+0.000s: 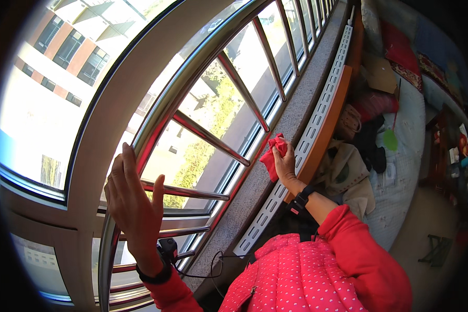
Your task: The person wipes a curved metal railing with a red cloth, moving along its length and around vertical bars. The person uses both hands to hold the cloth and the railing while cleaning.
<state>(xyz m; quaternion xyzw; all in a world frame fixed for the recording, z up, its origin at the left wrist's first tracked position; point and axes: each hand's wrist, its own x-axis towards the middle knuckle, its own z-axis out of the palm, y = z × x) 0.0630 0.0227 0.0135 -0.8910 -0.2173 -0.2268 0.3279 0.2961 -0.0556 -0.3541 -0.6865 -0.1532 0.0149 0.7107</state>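
My right hand (285, 162) is closed round a crumpled red cloth (268, 162), held just over the speckled grey stone sill (255, 193). Part of the cloth hangs below the fingers. On the left, my left hand (132, 200) is raised with its fingers stretched out and the thumb apart. Its fingertips are at the shiny metal top rail (164, 112) of the window guard; whether they rest on it I cannot tell. Metal bars (210, 136) run from that rail down toward the sill.
A white slotted radiator top (306, 136) with a wooden edge (325, 127) runs along the sill. To the right, a bed (408, 140) holds clothes, a cardboard box (380, 73) and red cushions. A black cable (213, 270) loops near my left wrist. A folding stool (436, 250) stands at lower right.
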